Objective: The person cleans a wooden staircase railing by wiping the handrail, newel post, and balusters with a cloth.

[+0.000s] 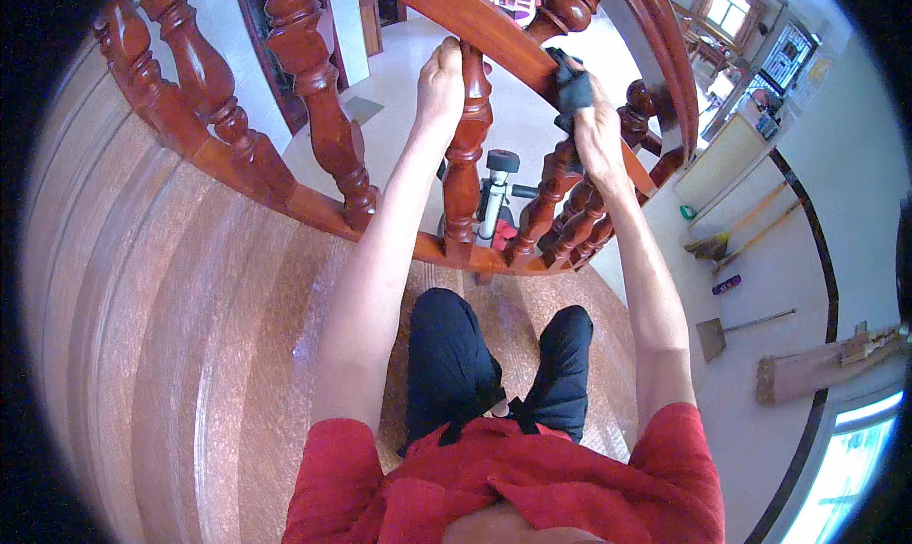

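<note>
A curved, glossy red-brown wooden handrail (491,27) crosses in front of me on turned balusters. My left hand (442,84) is closed against the upper part of a wooden baluster (467,145), just under the rail; its fingertips are partly hidden. Farther right, my right hand (597,113) grasps a dark cloth (572,88) and presses it to the handrail. Part of the cloth hangs below the rail beside another baluster (552,195).
Curved brown stair treads (214,273) spread beneath me and to the left. Beyond the balusters stands a white-and-black piece of equipment (491,202). On the floor at right lie a broom (709,247), a dustpan (711,339) and a purple can (727,284).
</note>
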A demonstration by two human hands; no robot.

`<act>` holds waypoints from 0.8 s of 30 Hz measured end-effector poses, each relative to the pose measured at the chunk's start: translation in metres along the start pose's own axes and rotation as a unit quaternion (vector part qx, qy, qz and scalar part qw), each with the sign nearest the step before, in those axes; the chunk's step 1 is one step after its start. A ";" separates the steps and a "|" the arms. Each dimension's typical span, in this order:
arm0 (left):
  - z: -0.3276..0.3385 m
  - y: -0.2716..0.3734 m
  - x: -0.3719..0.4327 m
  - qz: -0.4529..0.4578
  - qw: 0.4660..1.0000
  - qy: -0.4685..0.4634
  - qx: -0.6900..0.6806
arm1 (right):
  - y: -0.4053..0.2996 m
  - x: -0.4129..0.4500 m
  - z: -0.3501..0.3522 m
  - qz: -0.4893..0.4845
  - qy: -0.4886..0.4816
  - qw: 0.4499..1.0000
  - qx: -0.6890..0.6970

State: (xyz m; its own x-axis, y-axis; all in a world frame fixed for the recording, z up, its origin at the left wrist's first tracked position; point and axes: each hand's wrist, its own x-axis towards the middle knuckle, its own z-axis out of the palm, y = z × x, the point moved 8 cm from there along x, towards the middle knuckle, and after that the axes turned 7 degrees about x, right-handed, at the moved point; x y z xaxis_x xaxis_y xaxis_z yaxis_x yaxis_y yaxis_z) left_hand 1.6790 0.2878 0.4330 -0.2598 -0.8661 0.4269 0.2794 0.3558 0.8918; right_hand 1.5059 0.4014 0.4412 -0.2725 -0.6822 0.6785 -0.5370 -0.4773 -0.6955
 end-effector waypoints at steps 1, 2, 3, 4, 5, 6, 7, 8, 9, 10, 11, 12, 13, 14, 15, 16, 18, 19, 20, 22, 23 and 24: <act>-0.001 -0.003 0.000 -0.011 1.000 0.004 0.000 | -0.014 0.009 0.010 -0.048 -0.026 0.998 -0.034; -0.001 -0.004 0.001 -0.012 1.000 0.001 -0.001 | -0.011 0.014 0.012 0.012 -0.048 0.999 -0.011; -0.003 -0.003 0.002 -0.003 1.000 0.015 0.024 | -0.010 0.024 0.014 0.042 -0.091 0.995 -0.009; 0.001 -0.002 0.003 0.005 0.999 0.024 0.044 | -0.006 0.034 0.009 0.060 -0.114 0.991 -0.038; 0.007 -0.003 0.005 0.003 0.999 0.017 0.038 | -0.002 0.040 0.005 0.079 -0.136 0.985 -0.066; 0.003 -0.001 0.006 0.005 0.998 0.030 0.050 | 0.005 0.040 0.009 0.128 -0.140 0.981 -0.038; -0.002 0.000 0.005 0.008 0.997 0.043 0.063 | 0.012 0.040 0.009 0.134 -0.139 0.981 -0.038; -0.008 -0.004 0.011 -0.002 0.997 0.049 0.066 | 0.016 0.039 0.011 0.113 -0.146 0.982 -0.025; -0.008 -0.002 0.012 0.005 0.996 0.051 0.076 | 0.023 0.038 0.010 0.092 -0.152 0.984 -0.014; -0.009 -0.002 0.012 0.015 0.995 0.053 0.084 | 0.038 0.035 0.004 0.125 -0.133 0.983 -0.027; -0.010 -0.001 0.011 0.025 0.994 0.057 0.093 | 0.049 0.027 -0.004 0.149 -0.123 0.981 0.009; -0.010 -0.002 0.009 0.022 0.994 0.054 0.096 | 0.066 0.022 -0.011 0.189 -0.109 0.976 0.005; -0.012 -0.003 0.007 0.025 0.993 0.065 0.097 | 0.093 0.016 -0.023 0.230 -0.096 0.969 0.001; -0.001 0.001 0.008 0.034 0.994 0.066 0.085 | 0.137 0.023 -0.053 0.183 -0.127 0.974 -0.028; -0.001 -0.001 0.008 0.033 0.994 0.064 0.084 | 0.168 0.017 -0.067 0.192 -0.133 0.972 -0.033; 0.001 -0.002 0.008 0.043 0.995 0.068 0.065 | 0.196 0.010 -0.085 0.201 -0.136 0.969 -0.041; 0.007 -0.002 0.008 0.054 0.995 0.069 0.039 | 0.220 0.005 -0.107 0.170 -0.130 0.973 -0.092; 0.008 -0.002 0.007 0.048 0.995 0.074 0.050 | 0.225 0.002 -0.113 0.198 -0.115 0.960 -0.159; 0.011 -0.001 0.007 0.043 0.994 0.078 0.058 | 0.227 0.001 -0.126 0.225 -0.098 0.942 -0.228; -0.007 -0.003 0.005 0.035 0.992 0.089 0.087 | 0.192 -0.014 -0.085 0.242 0.038 0.959 -0.146; -0.013 -0.002 0.003 0.025 0.990 0.092 0.105 | 0.162 -0.014 -0.064 0.222 0.067 0.967 -0.111; -0.010 0.000 0.003 0.025 0.990 0.093 0.101 | 0.132 -0.012 -0.054 0.209 0.076 0.970 -0.097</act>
State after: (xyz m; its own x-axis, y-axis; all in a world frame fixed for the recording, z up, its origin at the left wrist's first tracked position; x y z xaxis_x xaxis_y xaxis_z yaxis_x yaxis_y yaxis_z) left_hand 1.6878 0.2822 0.4330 -0.0703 -0.8886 0.4533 0.0921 0.4467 0.8899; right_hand 1.3946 0.3761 0.3541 -0.6057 -0.6971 0.3837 -0.4905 -0.0526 -0.8698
